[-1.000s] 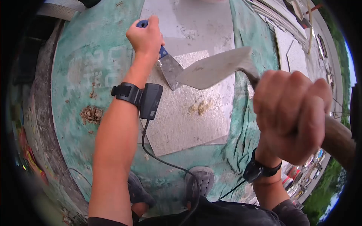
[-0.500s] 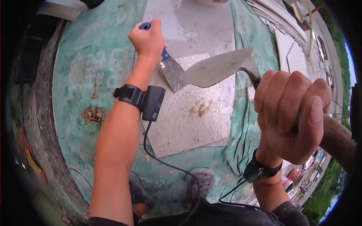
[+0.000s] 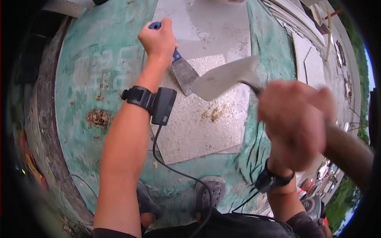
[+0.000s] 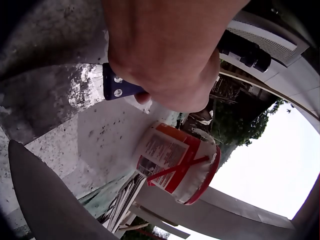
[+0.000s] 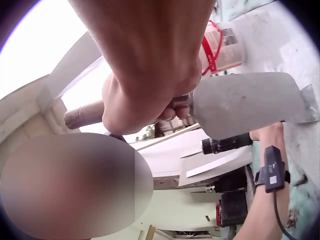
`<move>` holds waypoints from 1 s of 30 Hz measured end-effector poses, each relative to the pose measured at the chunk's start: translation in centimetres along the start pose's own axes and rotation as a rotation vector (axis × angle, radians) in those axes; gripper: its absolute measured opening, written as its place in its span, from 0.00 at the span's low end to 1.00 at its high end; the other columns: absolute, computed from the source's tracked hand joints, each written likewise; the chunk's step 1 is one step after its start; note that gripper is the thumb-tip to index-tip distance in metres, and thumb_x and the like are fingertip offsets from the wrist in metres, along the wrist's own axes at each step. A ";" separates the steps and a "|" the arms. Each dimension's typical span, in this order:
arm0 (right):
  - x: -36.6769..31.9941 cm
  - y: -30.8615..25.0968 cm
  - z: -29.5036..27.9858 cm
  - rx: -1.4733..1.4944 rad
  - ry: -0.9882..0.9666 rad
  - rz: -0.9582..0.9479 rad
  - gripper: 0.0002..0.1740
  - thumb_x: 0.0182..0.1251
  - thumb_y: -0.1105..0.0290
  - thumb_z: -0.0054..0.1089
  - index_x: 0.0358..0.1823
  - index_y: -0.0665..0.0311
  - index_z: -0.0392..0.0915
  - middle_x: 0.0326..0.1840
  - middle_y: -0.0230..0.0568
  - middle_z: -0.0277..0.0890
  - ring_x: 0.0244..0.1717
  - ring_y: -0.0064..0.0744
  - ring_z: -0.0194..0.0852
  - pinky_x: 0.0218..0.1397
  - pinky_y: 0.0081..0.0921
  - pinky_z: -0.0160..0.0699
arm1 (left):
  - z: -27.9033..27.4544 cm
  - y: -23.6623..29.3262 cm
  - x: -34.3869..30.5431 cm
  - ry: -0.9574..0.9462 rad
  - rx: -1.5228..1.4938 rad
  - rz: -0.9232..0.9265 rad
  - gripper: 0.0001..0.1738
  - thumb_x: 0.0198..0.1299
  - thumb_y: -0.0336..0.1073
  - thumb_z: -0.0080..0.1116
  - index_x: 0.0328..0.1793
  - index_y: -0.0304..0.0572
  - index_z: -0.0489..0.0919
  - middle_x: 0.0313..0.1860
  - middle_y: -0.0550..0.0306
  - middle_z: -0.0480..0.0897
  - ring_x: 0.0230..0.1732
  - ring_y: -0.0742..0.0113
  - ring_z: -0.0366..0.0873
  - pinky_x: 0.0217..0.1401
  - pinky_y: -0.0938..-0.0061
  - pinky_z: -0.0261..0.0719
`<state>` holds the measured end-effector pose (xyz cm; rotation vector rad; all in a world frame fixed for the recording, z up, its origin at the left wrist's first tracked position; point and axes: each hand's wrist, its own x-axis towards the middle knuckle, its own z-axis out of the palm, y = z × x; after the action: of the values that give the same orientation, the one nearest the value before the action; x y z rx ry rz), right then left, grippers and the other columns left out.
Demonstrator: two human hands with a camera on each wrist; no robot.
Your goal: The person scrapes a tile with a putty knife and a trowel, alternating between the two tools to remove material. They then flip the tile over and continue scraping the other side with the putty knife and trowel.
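Observation:
My left hand (image 3: 158,41) grips the blue handle of a putty knife (image 3: 184,75), its broad metal blade slanting down over a rough whitish board (image 3: 194,137). In my right hand (image 3: 295,123), blurred in the head view, is the thick wooden handle of a trowel (image 3: 226,77). The trowel's wide grey blade points left, its tip overlapping the putty knife's blade edge in the head view. From the right wrist, the trowel blade (image 5: 245,102) appears flat and broad, with the putty-knife blade (image 5: 310,105) just past its end. A small yellowish clump (image 3: 214,114) lies on the board.
Under the board lies a smooth grey panel (image 3: 226,31) on a green ground sheet (image 3: 87,91). Brown scraps (image 3: 99,118) are heaped at the left. A red-and-white bucket (image 4: 172,160) stands beyond the board. My shoe (image 3: 210,192) is close to the board's near edge; a cable (image 3: 178,172) hangs from my left wrist.
My right hand has moved a little left and turned, tilting the trowel blade against the putty knife. The left hand keeps its grip and sits slightly further right in the view.

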<state>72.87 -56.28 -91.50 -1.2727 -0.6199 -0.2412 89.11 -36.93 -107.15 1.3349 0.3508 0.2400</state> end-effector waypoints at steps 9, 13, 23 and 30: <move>-0.1 1.4 -0.8 -0.238 0.038 0.113 0.12 0.83 0.65 0.41 0.35 0.55 0.63 0.22 0.27 0.66 0.18 0.21 0.60 0.27 0.27 0.70 | 0.5 0.6 0.1 -0.003 -0.010 -0.010 0.14 0.65 0.32 0.65 0.31 0.35 0.73 0.18 0.59 0.74 0.13 0.70 0.70 0.16 0.70 0.70; 0.7 0.7 -1.5 -0.051 -0.129 -0.056 0.12 0.82 0.67 0.37 0.34 0.55 0.64 0.23 0.28 0.66 0.18 0.22 0.61 0.28 0.26 0.71 | 0.4 0.2 0.1 -0.003 -0.002 0.003 0.14 0.65 0.33 0.66 0.31 0.36 0.73 0.18 0.59 0.74 0.13 0.70 0.70 0.16 0.70 0.70; 0.6 1.1 -1.2 -0.183 -0.027 0.079 0.11 0.82 0.66 0.39 0.35 0.56 0.63 0.22 0.27 0.65 0.18 0.22 0.59 0.27 0.28 0.71 | 0.5 0.6 -0.1 0.005 0.006 -0.006 0.14 0.65 0.32 0.65 0.31 0.37 0.72 0.19 0.60 0.74 0.13 0.71 0.69 0.16 0.70 0.70; 0.9 1.2 -1.2 -0.182 -0.012 -0.032 0.12 0.81 0.68 0.39 0.34 0.57 0.64 0.20 0.29 0.62 0.15 0.23 0.55 0.23 0.29 0.68 | 0.7 0.5 -0.2 -0.005 -0.002 -0.004 0.14 0.65 0.32 0.65 0.31 0.37 0.72 0.19 0.60 0.74 0.14 0.71 0.69 0.16 0.70 0.70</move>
<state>74.56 -56.92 -92.21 -1.4411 -0.6406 -0.3226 89.21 -37.48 -106.51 1.3328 0.3487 0.2336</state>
